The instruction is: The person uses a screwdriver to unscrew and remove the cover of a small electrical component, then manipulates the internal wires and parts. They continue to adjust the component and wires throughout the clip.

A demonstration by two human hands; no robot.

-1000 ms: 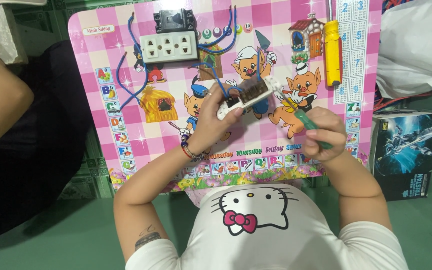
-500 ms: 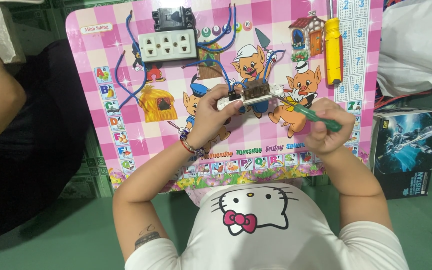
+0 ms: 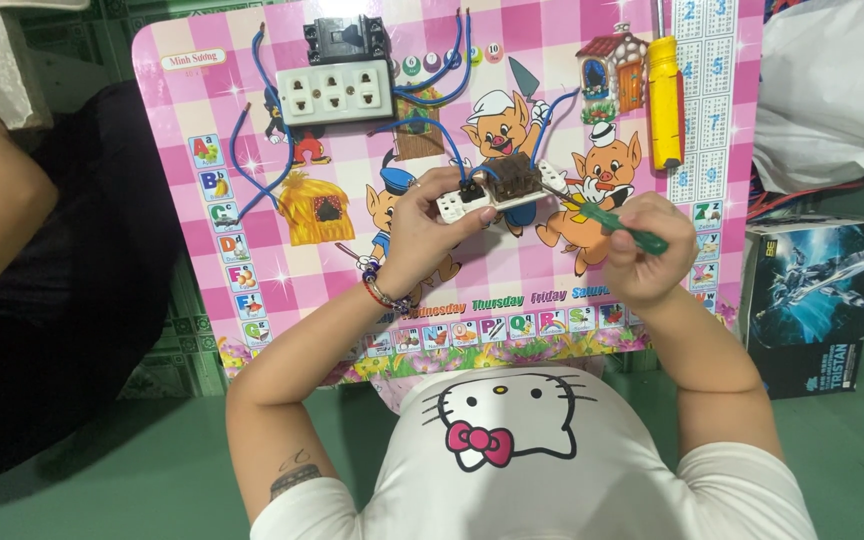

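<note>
Green floor [image 3: 852, 450] surrounds a pink checked counter [image 3: 252, 150] printed with cartoon pigs, seen from the head camera; the left hand [image 3: 422, 235] holds a small white switch block [image 3: 492, 190] just above the counter's middle, fingers wrapped around its left end; blue wires [image 3: 452, 70] run from the block up to a white socket strip [image 3: 337, 92] at the far side, with a black breaker [image 3: 347, 40] just beyond it; the right hand [image 3: 642, 250] is closed around a green screwdriver [image 3: 617, 222], its tip touching the right end of the block; a yellow screwdriver [image 3: 664, 100] lies at the far right of the counter; a dark printed box [image 3: 812, 300] stands on the floor to the right.
</note>
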